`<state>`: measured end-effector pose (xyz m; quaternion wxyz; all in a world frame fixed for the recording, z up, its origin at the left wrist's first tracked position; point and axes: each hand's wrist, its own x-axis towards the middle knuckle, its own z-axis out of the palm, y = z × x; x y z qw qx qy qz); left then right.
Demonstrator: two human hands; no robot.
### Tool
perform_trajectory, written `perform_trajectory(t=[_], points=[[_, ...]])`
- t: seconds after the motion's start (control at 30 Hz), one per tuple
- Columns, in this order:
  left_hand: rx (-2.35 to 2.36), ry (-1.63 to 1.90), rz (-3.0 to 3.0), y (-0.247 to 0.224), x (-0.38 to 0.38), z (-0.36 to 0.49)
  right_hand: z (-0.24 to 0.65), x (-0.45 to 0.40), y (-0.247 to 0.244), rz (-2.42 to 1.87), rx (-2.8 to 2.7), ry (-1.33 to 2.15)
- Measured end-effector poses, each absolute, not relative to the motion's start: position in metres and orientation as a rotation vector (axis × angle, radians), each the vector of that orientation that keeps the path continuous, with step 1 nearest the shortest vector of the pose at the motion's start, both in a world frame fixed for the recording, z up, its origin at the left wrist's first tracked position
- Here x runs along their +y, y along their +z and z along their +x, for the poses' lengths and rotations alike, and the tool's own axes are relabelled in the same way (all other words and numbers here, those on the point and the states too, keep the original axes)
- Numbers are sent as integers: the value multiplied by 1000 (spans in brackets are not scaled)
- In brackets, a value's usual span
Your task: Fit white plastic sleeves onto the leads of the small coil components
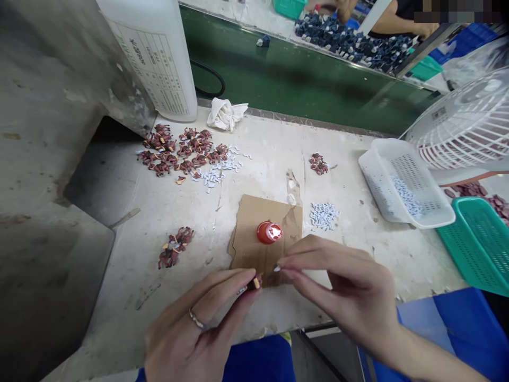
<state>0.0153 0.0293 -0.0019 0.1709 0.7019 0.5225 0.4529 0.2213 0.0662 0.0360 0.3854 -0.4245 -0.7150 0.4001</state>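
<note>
My left hand (207,313), with a ring on one finger, pinches a small brown figurine (256,283) that has a tan part; my fingertips hide most of it. To its right, my right hand (345,292) holds a tiny pale-blue piece (277,269) between thumb and fingers. The two held things are close but apart. Just beyond them, a small red cup (263,232) with a glossy top stands on a piece of brown cardboard (248,217). A small heap of pale-blue pieces (324,216) lies right of the cardboard.
Brown figurines lie in a large group (191,148), a left cluster (175,246) and a right one (318,163). Around the table stand a white jug (159,63), a crumpled cloth (226,114), a white basket (382,185), a green basket (473,249) and a fan (469,122). Another person's arm (392,24) shows beyond.
</note>
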Motion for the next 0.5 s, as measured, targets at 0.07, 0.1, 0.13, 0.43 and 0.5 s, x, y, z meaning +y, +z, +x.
perform_trajectory(t=[0.07,0.1,0.13,0.43,0.5], points=[[1474,1290,1983,-1,29,17,216,62,36,-1044,-1796,1099],[1474,1290,1984,-1,30,18,214,60,35,-1029,-1789,1119],[1478,1291,1981,0,30,19,213,59,34,-1016,-1781,1127],[1448,1328,1997,0,28,18,212,59,28,-1010,-1797,1140],[1450,1330,2000,-1,27,18,212,58,27,-1013,-1833,1108]])
